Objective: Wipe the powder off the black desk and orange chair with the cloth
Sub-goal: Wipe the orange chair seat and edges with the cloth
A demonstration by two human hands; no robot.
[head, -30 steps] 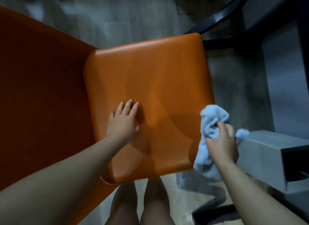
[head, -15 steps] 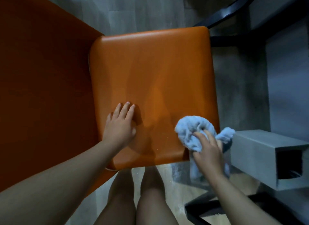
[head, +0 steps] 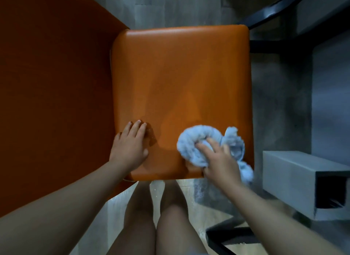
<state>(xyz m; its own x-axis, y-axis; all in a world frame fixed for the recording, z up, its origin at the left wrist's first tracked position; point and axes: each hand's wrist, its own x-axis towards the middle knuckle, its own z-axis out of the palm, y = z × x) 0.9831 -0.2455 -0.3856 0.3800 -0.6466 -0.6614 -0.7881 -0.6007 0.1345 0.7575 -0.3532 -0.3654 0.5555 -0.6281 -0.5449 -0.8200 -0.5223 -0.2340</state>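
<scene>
On the near right corner of the orange chair [head: 180, 80] seat lies the cloth [head: 191, 141], a pale blue, fluffy terry bundle crumpled into a thick loop, with a looser tail hanging over the seat's right edge. The right hand [head: 219, 163] grasps it, fingers curled into the folds and pressing it onto the seat. The left hand [head: 130, 144] lies released and flat on the near left part of the seat, fingers straight and close together, holding nothing.

The seat is a square pad with rounded corners in smooth, slightly glossy, leather-like material, with a soft highlight along its far edge. Left of the seat a broad darker orange panel [head: 53, 84] fills the view and is cut off by the picture's edge.

Just right of the seat's near corner stands a grey box [head: 295, 180], matt and square-edged, with a dark open end. Beyond the seat's far right corner a black curved frame [head: 272, 13] runs out of view. Against the seat's near edge are the person's bare legs [head: 170, 216], on a grey wood-grain floor [head: 170, 8]. A black bar [head: 231, 234] crosses the floor to their right.

The right hand and cloth are blurred, and the hand covers the cloth's middle. A few pale specks on the floor beside the legs are too small to identify. Whether powder lies on the seat cannot be made out.
</scene>
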